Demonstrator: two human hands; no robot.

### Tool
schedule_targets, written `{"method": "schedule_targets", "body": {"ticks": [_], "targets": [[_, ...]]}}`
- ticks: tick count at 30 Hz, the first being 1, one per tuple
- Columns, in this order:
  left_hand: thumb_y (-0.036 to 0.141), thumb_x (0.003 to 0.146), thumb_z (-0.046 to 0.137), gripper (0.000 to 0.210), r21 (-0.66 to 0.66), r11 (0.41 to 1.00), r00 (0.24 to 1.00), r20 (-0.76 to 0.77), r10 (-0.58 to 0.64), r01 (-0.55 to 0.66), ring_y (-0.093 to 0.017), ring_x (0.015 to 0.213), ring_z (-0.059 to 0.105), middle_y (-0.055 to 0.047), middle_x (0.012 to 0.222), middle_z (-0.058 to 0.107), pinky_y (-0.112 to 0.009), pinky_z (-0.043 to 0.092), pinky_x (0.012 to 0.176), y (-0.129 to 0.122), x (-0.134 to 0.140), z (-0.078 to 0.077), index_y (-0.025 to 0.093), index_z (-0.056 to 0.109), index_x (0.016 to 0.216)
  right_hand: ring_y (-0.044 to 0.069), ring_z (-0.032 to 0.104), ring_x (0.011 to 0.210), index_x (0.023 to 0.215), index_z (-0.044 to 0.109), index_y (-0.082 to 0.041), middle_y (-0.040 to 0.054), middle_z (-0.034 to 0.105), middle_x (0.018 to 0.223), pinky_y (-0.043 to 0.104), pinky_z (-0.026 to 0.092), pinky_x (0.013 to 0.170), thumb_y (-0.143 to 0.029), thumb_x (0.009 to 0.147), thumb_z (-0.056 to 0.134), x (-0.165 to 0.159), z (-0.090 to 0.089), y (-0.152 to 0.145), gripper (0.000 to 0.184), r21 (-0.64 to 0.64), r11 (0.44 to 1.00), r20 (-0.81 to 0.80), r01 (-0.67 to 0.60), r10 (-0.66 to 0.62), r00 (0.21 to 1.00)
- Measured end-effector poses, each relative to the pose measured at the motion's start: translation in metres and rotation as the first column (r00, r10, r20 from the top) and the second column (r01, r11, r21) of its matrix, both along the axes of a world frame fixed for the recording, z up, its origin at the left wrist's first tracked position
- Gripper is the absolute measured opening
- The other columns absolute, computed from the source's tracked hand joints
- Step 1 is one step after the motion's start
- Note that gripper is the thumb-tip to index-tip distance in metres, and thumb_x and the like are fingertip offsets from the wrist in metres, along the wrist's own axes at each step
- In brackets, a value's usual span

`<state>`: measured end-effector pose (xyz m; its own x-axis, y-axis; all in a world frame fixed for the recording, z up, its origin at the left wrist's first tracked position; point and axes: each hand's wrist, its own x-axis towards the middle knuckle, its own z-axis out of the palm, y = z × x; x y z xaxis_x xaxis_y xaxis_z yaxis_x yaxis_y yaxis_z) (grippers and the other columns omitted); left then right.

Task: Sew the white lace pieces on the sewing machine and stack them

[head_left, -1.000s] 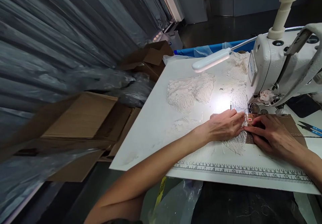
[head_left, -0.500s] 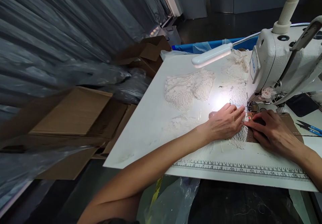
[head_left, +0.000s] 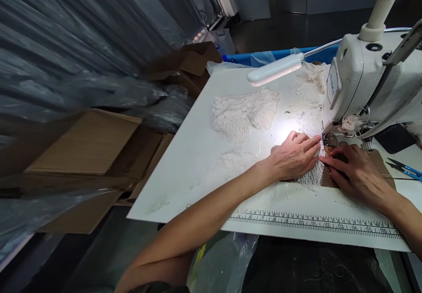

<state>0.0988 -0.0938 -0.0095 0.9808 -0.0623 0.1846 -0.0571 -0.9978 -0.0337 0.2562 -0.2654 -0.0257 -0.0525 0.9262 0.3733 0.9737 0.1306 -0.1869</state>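
A strip of white lace [head_left: 313,175] lies under the needle area of a white sewing machine [head_left: 356,77]. My left hand [head_left: 295,156] rests flat on it, fingers stretched toward the presser foot [head_left: 326,140]. On the other side, my right hand [head_left: 356,172] has its fingers bent, and the fingertips pinch the lace's right edge just in front of the foot. What lies beneath the left palm is hidden. Brown board or plate [head_left: 379,163] shows under the right hand.
More lace pieces [head_left: 245,113] lie on the white table [head_left: 171,187]. A lamp [head_left: 275,70] hangs over them. Blue thread snips [head_left: 405,169] and a dark flat object [head_left: 395,139] are at right. A printed ruler [head_left: 313,225] runs along the front edge. Cardboard boxes [head_left: 85,143] stand left.
The small white tag with a red mark between my fingertips no longer shows. Both hands stay close to the presser foot, almost unmoved. The view has shifted slightly.
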Motion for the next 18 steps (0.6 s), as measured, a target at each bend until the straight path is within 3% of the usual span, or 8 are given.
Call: {"method": "schedule_targets", "body": {"ticks": [8,18], "targets": [[0.026,0.1,0.038,0.033,-0.212,0.977,0.999,0.033,0.006,0.001,-0.029,0.114,0.058,-0.013,0.141,0.061,-0.05,0.036,0.1,0.0034,0.0006,-0.0044,0.017,0.061,0.123,0.027,0.058,0.094,0.134,0.064,-0.032,0.0103,0.065,0.107,0.045,0.05,0.081,-0.022,0.097,0.047,0.0044,-0.0017,0.0001,0.042,-0.004,1.0,-0.065,-0.014,0.013,0.998],[0.026,0.099,0.041,0.033,-0.276,0.961,0.999,0.04,0.034,-0.021,-0.029,0.118,0.058,-0.013,0.141,0.062,-0.053,0.036,0.102,0.0014,0.0012,-0.0054,0.017,0.063,0.121,0.027,0.059,0.092,0.116,0.073,-0.026,0.0114,0.065,0.105,0.043,0.051,0.078,-0.023,0.097,0.049,0.0027,-0.0019,0.0011,0.031,0.047,0.999,-0.057,0.001,0.002,0.998]]}}
